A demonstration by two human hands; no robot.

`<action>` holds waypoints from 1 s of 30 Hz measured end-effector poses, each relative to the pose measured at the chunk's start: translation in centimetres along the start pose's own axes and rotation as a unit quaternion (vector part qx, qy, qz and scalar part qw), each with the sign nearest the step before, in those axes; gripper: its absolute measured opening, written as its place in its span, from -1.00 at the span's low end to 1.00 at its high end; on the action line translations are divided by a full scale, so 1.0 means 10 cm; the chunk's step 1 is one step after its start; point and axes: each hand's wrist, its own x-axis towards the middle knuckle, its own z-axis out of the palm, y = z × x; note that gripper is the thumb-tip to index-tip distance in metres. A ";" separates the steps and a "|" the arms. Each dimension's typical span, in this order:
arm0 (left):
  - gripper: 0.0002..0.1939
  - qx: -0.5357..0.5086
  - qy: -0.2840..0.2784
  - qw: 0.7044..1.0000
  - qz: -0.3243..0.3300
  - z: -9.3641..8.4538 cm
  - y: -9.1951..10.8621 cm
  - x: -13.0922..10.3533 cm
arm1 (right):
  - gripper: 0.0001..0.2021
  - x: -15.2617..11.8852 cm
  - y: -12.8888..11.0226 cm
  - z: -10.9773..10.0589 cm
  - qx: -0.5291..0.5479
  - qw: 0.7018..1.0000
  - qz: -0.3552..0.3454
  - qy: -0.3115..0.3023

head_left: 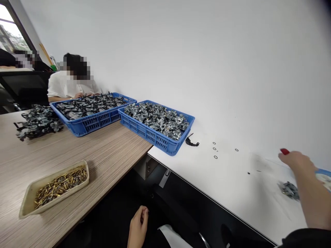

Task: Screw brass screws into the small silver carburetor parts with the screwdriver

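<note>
A plain white wall (pixel 181 51) runs behind. A wood-grain table (pixel 103 155) meets a white table (pixel 219 179). Daylight enters a window (pixel 9 31) far left.

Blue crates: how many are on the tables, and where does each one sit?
2. One blue crate sits on the wooden table in front of the seated person; the other blue crate is beside it, straddling onto the white table.

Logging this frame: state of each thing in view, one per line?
Right hand: out over the white table, holding nothing visible.
Left hand: low, below the table edge, fingers curled.
Near blue crate: full of metal parts.
Far blue crate: full of darker parts.
Beige tray: part-filled with brass pieces.
O-rings: loose, lying flat.
</note>
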 end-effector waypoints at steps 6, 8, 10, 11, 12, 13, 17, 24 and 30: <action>-0.53 0.017 0.017 1.000 0.015 0.03 -0.01 0.00 | -0.74 -0.43 -1.90 0.14 -0.046 0.974 -0.177 -0.137; -0.51 0.019 0.029 0.999 0.017 0.05 -0.03 0.00 | -0.72 -0.71 -2.50 0.29 -0.022 0.949 -0.265 -0.167; -0.51 0.016 0.038 0.999 0.017 0.07 -0.06 0.01 | -0.75 -1.02 -3.04 0.48 -0.004 0.908 -0.365 -0.205; -0.51 0.013 0.039 0.999 0.017 0.07 -0.08 0.01 | -0.77 -1.18 -3.28 0.57 0.001 0.882 -0.413 -0.225; -0.52 0.009 0.038 0.999 0.017 0.07 -0.09 0.02 | -0.78 -1.34 -3.50 0.65 0.002 0.856 -0.456 -0.244; -0.52 0.006 0.037 0.999 0.017 0.07 -0.10 0.03 | -0.79 -1.50 -3.68 0.73 0.000 0.831 -0.493 -0.259; -0.53 -0.004 0.034 0.999 0.012 0.04 -0.07 0.04 | -0.87 -2.02 -4.16 0.92 -0.036 0.754 -0.586 -0.294; -0.54 -0.009 0.016 1.000 -0.003 -0.02 0.01 0.02 | -0.86 -2.23 -4.30 1.04 -0.099 0.719 -0.630 -0.274; -0.57 -0.021 0.011 1.000 0.011 -0.02 -0.01 0.01 | -0.82 -2.25 -4.26 1.09 -0.129 0.712 -0.633 -0.274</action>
